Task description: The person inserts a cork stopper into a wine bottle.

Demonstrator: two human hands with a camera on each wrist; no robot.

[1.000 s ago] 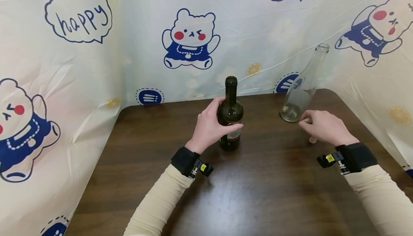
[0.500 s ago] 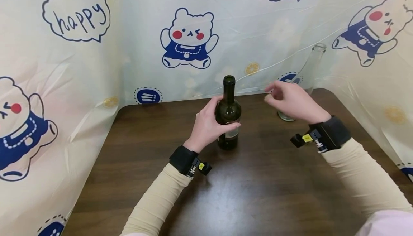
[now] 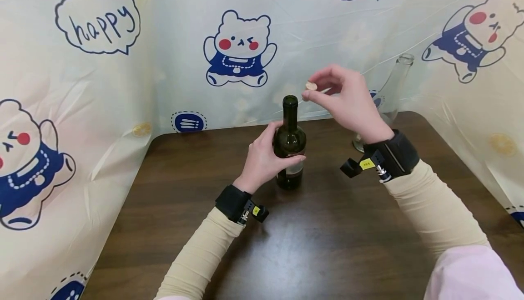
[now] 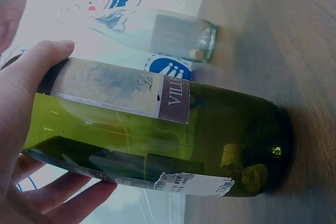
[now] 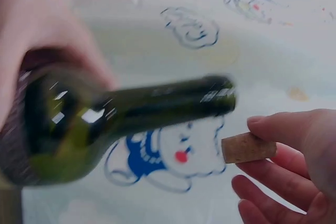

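The cork [image 3: 311,86] our right hand [image 3: 348,97] pinches now closes in, one o'clock of the bottle [image 3: 290,141] our left hand [image 3: 262,160] grips.

Dark green bottle [image 3: 289,143], tan speckled cork [image 5: 249,148], brown wood-grained table [image 3: 184,172], blue-and-red bear print [image 3: 237,56]

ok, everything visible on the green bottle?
The green bottle is translucent and looks like glass, with rounded shoulders and a slim neck, mouth unstopped. It wears a pale label with a purple band and a ragged-edged white sticker; at least two cork-like pieces lie inside near the base. It stands upright on the table, the left hand gripping its body.
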